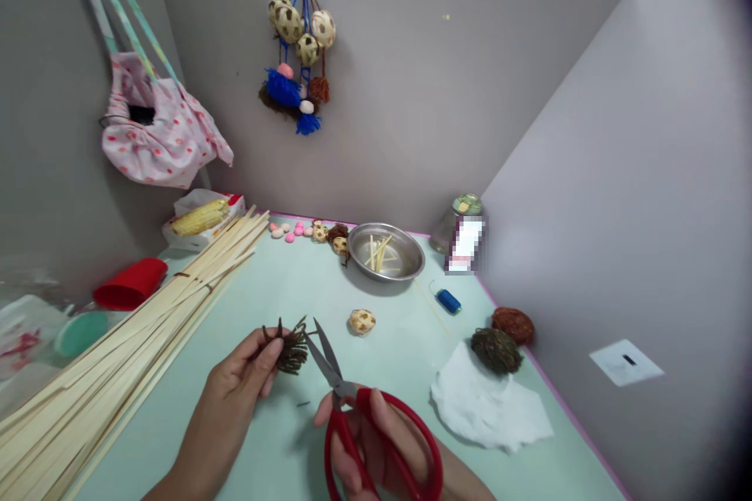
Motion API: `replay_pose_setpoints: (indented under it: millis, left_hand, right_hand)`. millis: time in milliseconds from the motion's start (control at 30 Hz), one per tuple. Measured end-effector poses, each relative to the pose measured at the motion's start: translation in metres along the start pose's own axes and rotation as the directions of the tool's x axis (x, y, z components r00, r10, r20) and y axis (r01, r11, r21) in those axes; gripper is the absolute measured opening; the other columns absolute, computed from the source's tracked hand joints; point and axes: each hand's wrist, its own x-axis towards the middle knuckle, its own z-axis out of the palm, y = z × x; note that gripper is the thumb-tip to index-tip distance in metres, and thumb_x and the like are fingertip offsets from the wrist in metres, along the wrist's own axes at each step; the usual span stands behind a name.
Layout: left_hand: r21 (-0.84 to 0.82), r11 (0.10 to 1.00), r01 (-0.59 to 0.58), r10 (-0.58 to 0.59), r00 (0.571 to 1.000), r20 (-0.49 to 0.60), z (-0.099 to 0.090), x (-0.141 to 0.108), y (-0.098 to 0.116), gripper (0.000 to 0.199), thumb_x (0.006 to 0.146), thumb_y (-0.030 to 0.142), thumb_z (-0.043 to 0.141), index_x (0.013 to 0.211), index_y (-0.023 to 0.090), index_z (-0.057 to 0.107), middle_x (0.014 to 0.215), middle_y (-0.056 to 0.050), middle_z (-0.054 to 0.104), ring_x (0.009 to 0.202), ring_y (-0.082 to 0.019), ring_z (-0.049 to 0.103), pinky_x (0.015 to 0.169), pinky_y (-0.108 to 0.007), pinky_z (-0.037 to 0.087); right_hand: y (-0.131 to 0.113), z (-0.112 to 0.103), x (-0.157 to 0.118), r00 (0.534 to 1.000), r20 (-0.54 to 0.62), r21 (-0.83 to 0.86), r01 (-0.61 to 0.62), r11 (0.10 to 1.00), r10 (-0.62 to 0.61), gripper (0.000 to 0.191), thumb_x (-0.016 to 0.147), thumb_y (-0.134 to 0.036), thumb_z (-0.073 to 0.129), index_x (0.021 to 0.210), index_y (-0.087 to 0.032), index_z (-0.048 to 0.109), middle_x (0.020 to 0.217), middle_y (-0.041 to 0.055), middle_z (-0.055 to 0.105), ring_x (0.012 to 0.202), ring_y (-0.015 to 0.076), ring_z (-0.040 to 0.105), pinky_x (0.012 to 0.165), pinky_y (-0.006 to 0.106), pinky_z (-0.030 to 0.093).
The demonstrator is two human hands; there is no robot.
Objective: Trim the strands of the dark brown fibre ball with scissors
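My left hand [250, 372] pinches a dark brown yarn tassel [292, 351] above the pale green table, its cut strands fanned out to the right. In my right hand [376, 438] are red-handled scissors [346, 389], with fingers through the loops. The blades are parted, and their tips lie beside the strands at the tassel's upper right. A small dark snippet [303, 404] rests on the table below the tassel. Beyond the blades sits a small woven ball [363, 322].
Long bamboo strips [135, 337] cover the left side. At the back stands a metal bowl [386, 252] holding short strips. Blue thread [449, 300], a dark yarn ball [497, 350], a reddish-brown ball [513, 326] and white cloth [487, 407] lie on the right.
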Motion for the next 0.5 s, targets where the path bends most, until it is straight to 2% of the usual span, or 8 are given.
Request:
replay_pose_setpoints:
  millis: [100,200,333,433,500]
  left_hand:
    - [-0.015,1.0,0.017,-0.017,1.0,-0.006,-0.001,0.001,-0.002,0.044,0.084,0.057,0.059,0.109,0.022,0.065,0.061,0.006,0.047,0.058,-0.015,0.041,0.058,-0.024,0.037]
    - [0.004,1.0,0.018,-0.018,0.999,0.033,0.0,0.001,-0.003,0.042,0.085,0.057,0.059,0.107,0.022,0.066,0.062,0.006,0.049,0.057,-0.014,0.039,0.059,-0.024,0.037]
    - [0.058,0.998,-0.003,-0.008,0.981,0.193,0.004,-0.002,0.001,0.036,0.087,0.055,0.056,0.098,0.022,0.066,0.07,0.004,0.055,0.058,-0.013,0.039,0.058,-0.024,0.035]
    - [0.066,0.998,0.002,-0.025,0.932,0.361,0.008,-0.005,0.006,0.034,0.089,0.053,0.054,0.083,0.021,0.065,0.07,0.004,0.054,0.058,-0.013,0.039,0.055,-0.023,0.032]
    - [0.062,0.998,0.011,-0.035,0.911,0.411,0.01,-0.006,0.007,0.035,0.09,0.051,0.054,0.079,0.02,0.064,0.067,0.005,0.051,0.056,-0.012,0.036,0.054,-0.023,0.03]
  right_hand:
    - [0.003,-0.001,0.0,1.0,-0.007,0.012,0.004,1.0,-0.004,0.06,0.082,-0.072,0.056,0.106,-0.017,0.067,0.079,0.0045,0.058,0.068,0.0132,0.056,0.065,0.025,0.048]
    - [0.005,-0.002,0.002,1.0,-0.004,0.011,0.018,1.0,-0.017,0.059,0.081,-0.072,0.058,0.106,-0.019,0.066,0.079,0.0041,0.058,0.068,0.0136,0.056,0.065,0.026,0.048]
    - [0.004,-0.005,0.007,0.999,0.04,-0.01,0.027,1.0,-0.026,0.062,0.082,-0.073,0.055,0.104,-0.016,0.065,0.072,0.0026,0.057,0.058,0.0115,0.053,0.058,0.024,0.046]
    - [0.005,-0.008,0.015,0.995,0.08,-0.031,0.056,0.998,-0.053,0.064,0.083,-0.074,0.052,0.099,-0.013,0.064,0.062,-0.0009,0.052,0.047,0.0089,0.046,0.053,0.024,0.046]
    - [0.007,-0.011,0.021,0.99,0.099,-0.038,0.108,0.993,-0.103,0.062,0.084,-0.072,0.052,0.1,-0.013,0.063,0.06,-0.0034,0.05,0.041,0.0061,0.039,0.051,0.024,0.048]
